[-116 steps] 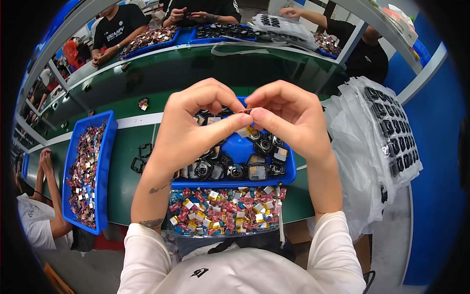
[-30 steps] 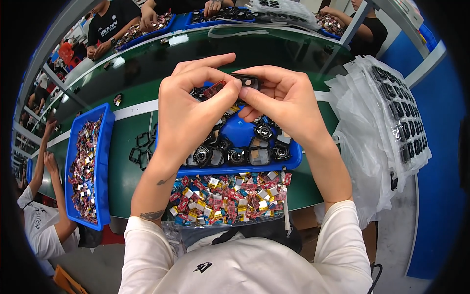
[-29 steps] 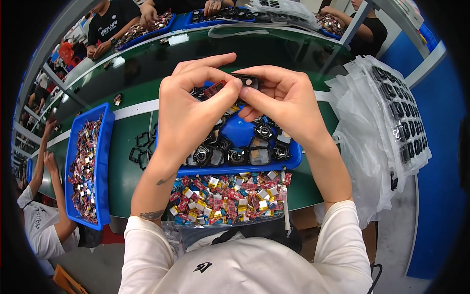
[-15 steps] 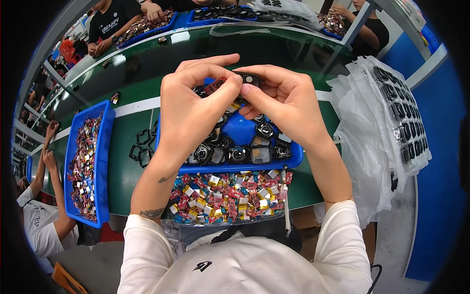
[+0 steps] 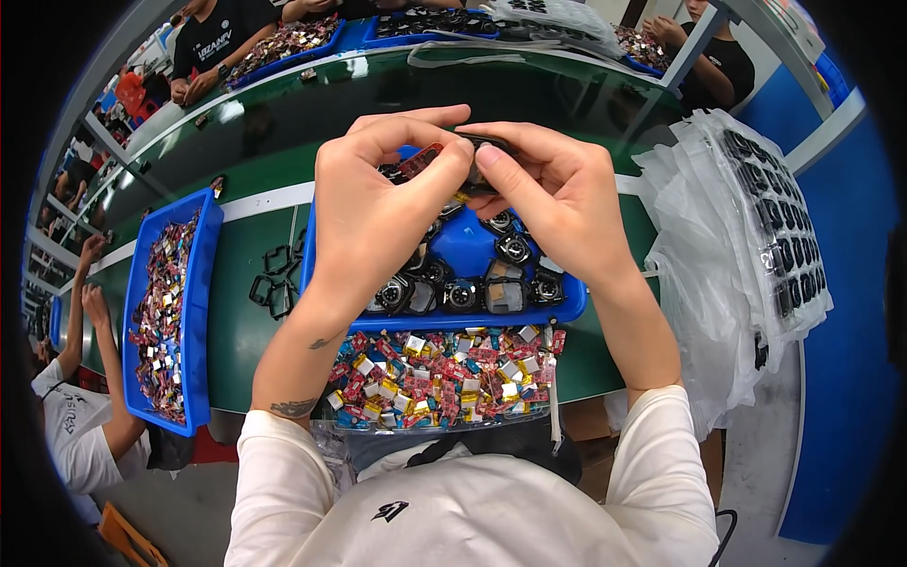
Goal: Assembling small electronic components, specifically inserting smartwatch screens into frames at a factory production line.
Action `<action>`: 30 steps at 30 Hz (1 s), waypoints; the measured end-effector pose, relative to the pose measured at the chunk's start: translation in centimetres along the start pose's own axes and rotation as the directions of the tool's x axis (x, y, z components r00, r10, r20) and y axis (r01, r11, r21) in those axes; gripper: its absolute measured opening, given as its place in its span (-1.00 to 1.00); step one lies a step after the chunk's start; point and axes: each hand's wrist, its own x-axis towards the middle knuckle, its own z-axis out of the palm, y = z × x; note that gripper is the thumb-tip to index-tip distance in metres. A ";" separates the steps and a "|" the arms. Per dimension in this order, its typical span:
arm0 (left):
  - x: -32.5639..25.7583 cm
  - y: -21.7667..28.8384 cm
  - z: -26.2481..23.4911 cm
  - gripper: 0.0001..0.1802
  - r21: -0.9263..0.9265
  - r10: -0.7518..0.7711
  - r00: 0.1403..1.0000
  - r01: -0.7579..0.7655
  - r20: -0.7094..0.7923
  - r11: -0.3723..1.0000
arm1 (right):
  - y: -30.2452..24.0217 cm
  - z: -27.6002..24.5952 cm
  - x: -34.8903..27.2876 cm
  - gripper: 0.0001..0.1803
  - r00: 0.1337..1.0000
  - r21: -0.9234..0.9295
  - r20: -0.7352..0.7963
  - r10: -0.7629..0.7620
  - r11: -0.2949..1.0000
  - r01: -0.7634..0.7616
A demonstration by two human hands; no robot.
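Small parts, one dark (image 5: 487,144) and one reddish (image 5: 419,161), sit pinched between my two hands, held up over the far end of the blue tray (image 5: 444,321) on the green bench (image 5: 255,236). My left hand (image 5: 373,213) closes thumb and forefinger on the reddish piece, the other fingers curled in above it. My right hand (image 5: 557,203) is closed too, its thumb pressing the dark piece from below and its forefinger lying along the top. The two pieces meet, or nearly meet, at my fingertips; I cannot tell whether they are joined.

Below my hands, the blue tray holds round black lens-like modules (image 5: 463,295) in rows along its near wall. Just nearer to me, touching the tray's front edge, lies a clear bag of small red, gold and blue pieces (image 5: 439,373). Left of the tray a few empty black frames (image 5: 274,283) lie on the bench, and further left stands a long blue bin (image 5: 203,283) filled with mixed coloured pieces. To my right, clear plastic bags (image 5: 727,246) carrying rows of black parts are heaped at the bench end.

Another person's raised arms (image 5: 85,321) show at the left edge, and more people sit across the bench at the far side with blue trays of their own (image 5: 283,42).
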 end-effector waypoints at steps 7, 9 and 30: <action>0.1 -0.2 0.2 -0.88 0.106 0.173 0.983 -0.166 -0.055 0.980 | 1.0 -0.6 0.7 -0.78 0.985 -0.082 -0.106 -0.139 0.988 0.131; 0.1 0.3 0.1 -0.88 0.000 0.086 0.992 -0.087 -0.089 0.996 | 0.5 -0.8 1.0 -0.79 0.983 0.002 -0.162 -0.086 0.996 0.087; 0.4 0.0 -0.2 -0.85 -0.331 -0.180 0.978 0.204 0.102 0.921 | -0.3 -1.3 0.4 -0.80 0.990 -0.050 -0.082 -0.114 0.993 0.111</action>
